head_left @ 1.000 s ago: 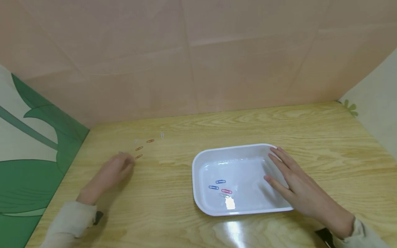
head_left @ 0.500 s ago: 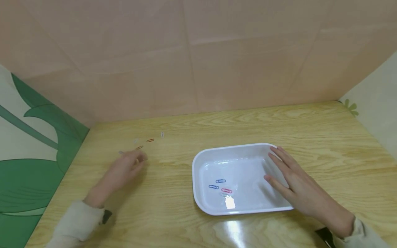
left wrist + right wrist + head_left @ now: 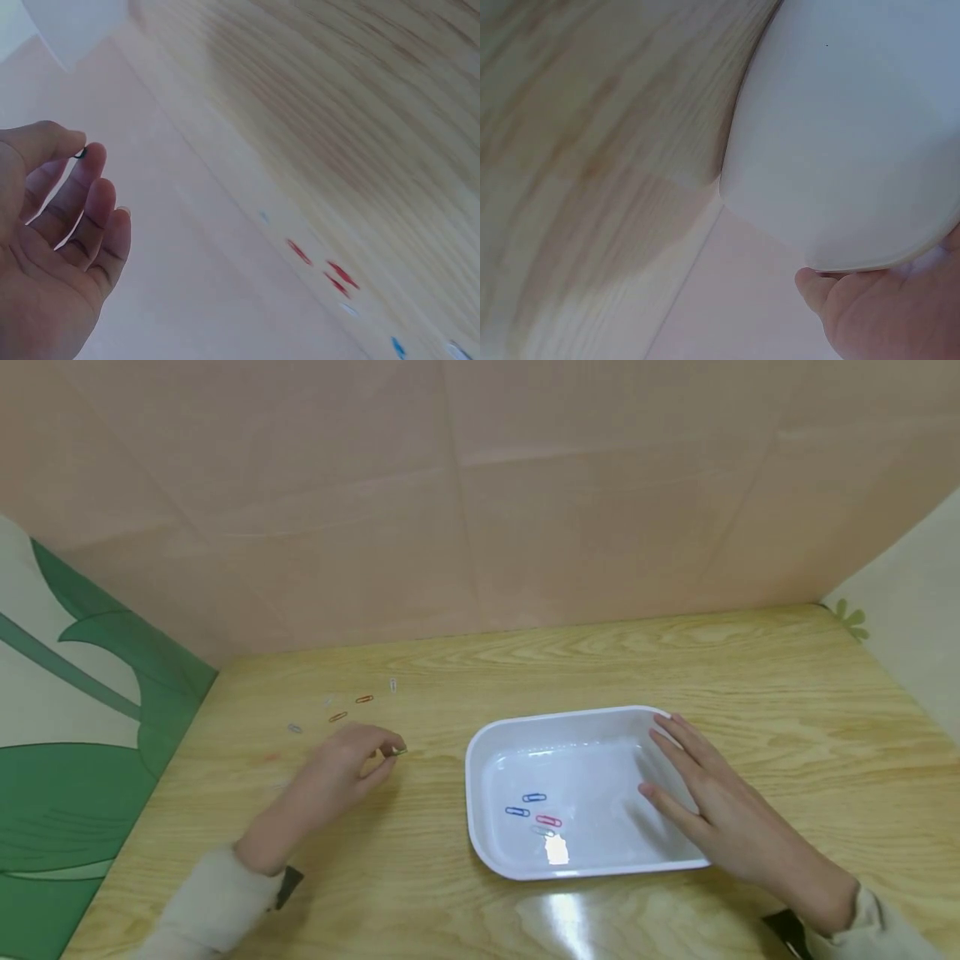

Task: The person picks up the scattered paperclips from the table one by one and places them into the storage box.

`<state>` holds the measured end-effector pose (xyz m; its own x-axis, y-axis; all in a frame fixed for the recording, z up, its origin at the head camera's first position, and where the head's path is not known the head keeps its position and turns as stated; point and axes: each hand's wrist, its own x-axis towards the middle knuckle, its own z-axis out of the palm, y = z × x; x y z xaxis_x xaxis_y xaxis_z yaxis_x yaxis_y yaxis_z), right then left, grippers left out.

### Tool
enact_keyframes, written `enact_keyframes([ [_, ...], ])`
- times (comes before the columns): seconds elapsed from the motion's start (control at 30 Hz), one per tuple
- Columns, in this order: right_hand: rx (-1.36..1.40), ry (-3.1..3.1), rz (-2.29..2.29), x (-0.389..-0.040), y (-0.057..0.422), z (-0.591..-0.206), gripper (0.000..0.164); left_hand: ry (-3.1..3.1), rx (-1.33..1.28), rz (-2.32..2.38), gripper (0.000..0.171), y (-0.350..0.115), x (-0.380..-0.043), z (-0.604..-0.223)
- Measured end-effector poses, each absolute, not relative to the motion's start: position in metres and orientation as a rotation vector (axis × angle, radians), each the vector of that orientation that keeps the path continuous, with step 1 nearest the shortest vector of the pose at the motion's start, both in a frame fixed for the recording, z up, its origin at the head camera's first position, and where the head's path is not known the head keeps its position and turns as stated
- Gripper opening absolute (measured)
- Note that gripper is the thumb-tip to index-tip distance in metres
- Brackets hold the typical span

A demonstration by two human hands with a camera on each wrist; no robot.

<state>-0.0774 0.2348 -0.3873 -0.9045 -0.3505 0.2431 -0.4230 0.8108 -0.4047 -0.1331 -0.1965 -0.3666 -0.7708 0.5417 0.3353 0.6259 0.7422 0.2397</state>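
Thumb and index finger of my left hand point(image 3: 341, 768) pinch a small paper clip point(image 3: 401, 751), held over the table left of the white tray. It shows as a tiny dark curve at the fingertips in the left wrist view, where the other fingers of that hand point(image 3: 64, 217) are loosely bent. My right hand point(image 3: 738, 818) lies with spread, mostly straight fingers across the right rim of the tray point(image 3: 480, 852). In the right wrist view its fingers meet the tray's edge. Inside the tray are blue paper clips point(image 3: 517, 812), a pink paper clip point(image 3: 548, 821) and a pale one.
Loose paper clips lie at the back left of the wooden table point(image 3: 420, 877): an orange-red one point(image 3: 364, 699), an orange one point(image 3: 338, 717) and several pale ones. A pinkish cloth wall point(image 3: 480, 510) stands behind, with a green-patterned panel point(image 3: 90, 793) at left.
My left hand has moved right, away from the loose paper clips and towards the tray, and a pinched clip now shows at its fingertips. The right hand and tray stay put.
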Motion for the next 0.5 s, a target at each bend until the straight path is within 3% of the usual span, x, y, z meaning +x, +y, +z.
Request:
enact_keyframes([
  [0.5,0.61,-2.841,0.694,-0.078,0.235,-0.389,0.067,-2.545,-1.076,-0.551,0.017,-0.163,-0.128,-0.358],
])
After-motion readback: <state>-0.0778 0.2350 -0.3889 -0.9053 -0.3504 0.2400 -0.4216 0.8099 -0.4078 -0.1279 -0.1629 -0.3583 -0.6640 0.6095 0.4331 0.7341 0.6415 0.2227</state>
